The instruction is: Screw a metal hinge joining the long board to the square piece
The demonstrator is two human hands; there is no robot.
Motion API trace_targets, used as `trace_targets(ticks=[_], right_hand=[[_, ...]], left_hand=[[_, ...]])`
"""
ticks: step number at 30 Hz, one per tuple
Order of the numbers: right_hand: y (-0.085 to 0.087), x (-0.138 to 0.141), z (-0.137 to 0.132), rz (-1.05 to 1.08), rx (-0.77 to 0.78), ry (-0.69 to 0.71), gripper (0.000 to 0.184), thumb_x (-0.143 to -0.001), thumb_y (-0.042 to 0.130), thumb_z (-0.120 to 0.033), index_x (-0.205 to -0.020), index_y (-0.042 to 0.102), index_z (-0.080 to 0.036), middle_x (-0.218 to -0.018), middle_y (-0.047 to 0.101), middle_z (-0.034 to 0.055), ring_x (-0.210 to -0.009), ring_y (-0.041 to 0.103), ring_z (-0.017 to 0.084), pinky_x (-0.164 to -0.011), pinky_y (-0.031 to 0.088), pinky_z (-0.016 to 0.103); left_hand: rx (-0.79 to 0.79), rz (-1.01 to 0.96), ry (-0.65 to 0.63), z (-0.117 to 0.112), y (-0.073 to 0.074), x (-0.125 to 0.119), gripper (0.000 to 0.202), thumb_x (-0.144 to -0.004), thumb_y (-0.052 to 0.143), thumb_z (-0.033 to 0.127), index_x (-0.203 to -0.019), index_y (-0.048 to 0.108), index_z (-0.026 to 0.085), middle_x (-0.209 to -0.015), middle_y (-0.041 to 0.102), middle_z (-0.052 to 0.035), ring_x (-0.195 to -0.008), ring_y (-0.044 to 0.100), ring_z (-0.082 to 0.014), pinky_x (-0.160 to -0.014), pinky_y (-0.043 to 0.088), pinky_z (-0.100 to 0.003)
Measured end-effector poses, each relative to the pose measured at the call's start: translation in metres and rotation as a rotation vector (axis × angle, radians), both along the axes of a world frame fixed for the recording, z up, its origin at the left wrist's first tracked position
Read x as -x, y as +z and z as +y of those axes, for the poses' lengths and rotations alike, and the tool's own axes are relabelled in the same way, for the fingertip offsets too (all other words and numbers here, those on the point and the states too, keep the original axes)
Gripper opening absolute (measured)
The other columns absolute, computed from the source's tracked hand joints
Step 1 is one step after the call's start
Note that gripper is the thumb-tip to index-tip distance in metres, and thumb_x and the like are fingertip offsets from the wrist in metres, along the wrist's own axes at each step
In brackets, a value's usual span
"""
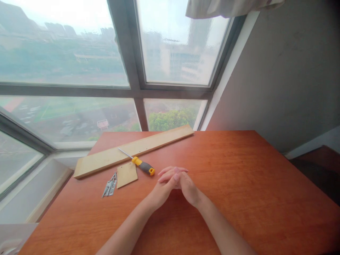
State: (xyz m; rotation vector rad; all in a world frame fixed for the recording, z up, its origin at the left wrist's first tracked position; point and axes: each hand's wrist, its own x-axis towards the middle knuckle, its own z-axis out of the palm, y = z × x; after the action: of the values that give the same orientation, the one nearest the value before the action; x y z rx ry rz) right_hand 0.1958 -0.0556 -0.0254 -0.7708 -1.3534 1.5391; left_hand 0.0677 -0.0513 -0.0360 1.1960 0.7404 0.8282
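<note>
My left hand [165,187] and my right hand [187,187] are clasped together over the table, fingers folded over one another. Both are closed, and no object shows in them. Nearest to them, on the left, lies a screwdriver [143,165] with a yellow and grey handle, its shaft reaching over the edge of a long wooden board [164,139]. Beside the screwdriver is a small square wooden piece [126,176] with holes near its top edge. Left of that piece sits a small pile of metal brackets [109,188] with screws [114,176].
The reddish-brown wooden table [239,177] meets a large window with grey frames [136,53] at its far side. A grey wall [278,71] rises on the right. A bit of curtain [225,7] hangs at the top.
</note>
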Motion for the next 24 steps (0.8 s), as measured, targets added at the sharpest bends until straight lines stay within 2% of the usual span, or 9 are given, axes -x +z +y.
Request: trace_targets(ticks=[5,10,13,15,18,20,22,24], right_hand=[[0.001,-0.002,0.002,0.006,-0.002,0.012,0.055,-0.101,0.035,-0.051,-0.092,0.082,-0.024,-0.111,0.068,0.0073,-0.105,0.062,0.020,-0.086,0.053,0.030],[-0.001,-0.003,0.003,-0.008,0.013,0.014,0.060,-0.101,0.030,-0.055,-0.095,0.081,-0.025,-0.120,0.066,0.0077,-0.104,0.065,0.020,-0.080,0.056,0.030],[-0.004,-0.003,0.004,-0.034,-0.012,0.001,0.061,-0.100,0.029,-0.059,-0.098,0.081,-0.026,-0.129,0.064,0.0082,-0.115,0.062,0.023,-0.088,0.055,0.034],[-0.007,-0.003,0.005,-0.056,-0.044,-0.008,0.062,-0.100,0.029,-0.061,-0.100,0.081,-0.027,-0.136,0.061,0.0078,-0.124,0.057,0.025,-0.097,0.051,0.037],[-0.010,-0.001,0.005,-0.081,-0.106,-0.023,0.060,-0.100,0.028,-0.061,-0.110,0.078,-0.029,-0.145,0.055,0.0060,-0.134,0.050,0.025,-0.109,0.042,0.040],[-0.011,0.002,0.004,-0.091,-0.144,-0.031,0.059,-0.101,0.025,-0.059,-0.120,0.074,-0.030,-0.151,0.050,0.0052,-0.136,0.048,0.024,-0.113,0.038,0.040],[-0.011,0.004,0.002,-0.104,-0.174,-0.036,0.057,-0.102,0.024,-0.056,-0.127,0.069,-0.031,-0.152,0.048,0.0050,-0.137,0.048,0.023,-0.114,0.037,0.040],[-0.010,0.005,0.001,-0.126,-0.198,-0.046,0.055,-0.103,0.025,-0.054,-0.131,0.066,-0.031,-0.152,0.049,0.0045,-0.139,0.046,0.022,-0.115,0.037,0.040]], left_hand=[[-0.004,0.031,0.025,-0.001,0.002,-0.001,0.055,-0.094,0.051,0.059,-0.130,0.063,0.019,-0.139,0.056,-0.0138,-0.133,0.050,-0.0316,-0.107,0.049,-0.047],[-0.006,0.034,0.018,0.001,0.000,-0.002,0.061,-0.094,0.051,0.061,-0.138,0.057,0.020,-0.144,0.052,-0.0150,-0.133,0.049,-0.0334,-0.104,0.052,-0.047],[-0.044,0.060,0.003,0.003,0.001,-0.001,0.062,-0.095,0.049,0.060,-0.143,0.052,0.022,-0.144,0.051,-0.0153,-0.131,0.051,-0.0328,-0.102,0.053,-0.046],[-0.107,0.100,-0.015,0.004,0.004,0.001,0.063,-0.095,0.047,0.060,-0.146,0.049,0.022,-0.142,0.053,-0.0160,-0.127,0.054,-0.0322,-0.096,0.057,-0.044],[-0.188,0.173,-0.024,0.005,0.009,0.006,0.067,-0.095,0.045,0.061,-0.151,0.041,0.023,-0.142,0.052,-0.0187,-0.112,0.063,-0.0317,-0.074,0.063,-0.039],[-0.221,0.214,-0.025,0.004,0.011,0.009,0.069,-0.095,0.044,0.061,-0.154,0.036,0.024,-0.144,0.049,-0.0202,-0.100,0.067,-0.0301,-0.063,0.062,-0.037],[-0.264,0.251,-0.034,0.004,0.013,0.012,0.069,-0.096,0.043,0.059,-0.155,0.033,0.024,-0.144,0.050,-0.0209,-0.092,0.069,-0.0279,-0.059,0.061,-0.034],[-0.331,0.298,-0.046,0.005,0.014,0.015,0.068,-0.097,0.041,0.057,-0.155,0.033,0.023,-0.142,0.053,-0.0206,-0.093,0.069,-0.0274,-0.060,0.060,-0.033]])
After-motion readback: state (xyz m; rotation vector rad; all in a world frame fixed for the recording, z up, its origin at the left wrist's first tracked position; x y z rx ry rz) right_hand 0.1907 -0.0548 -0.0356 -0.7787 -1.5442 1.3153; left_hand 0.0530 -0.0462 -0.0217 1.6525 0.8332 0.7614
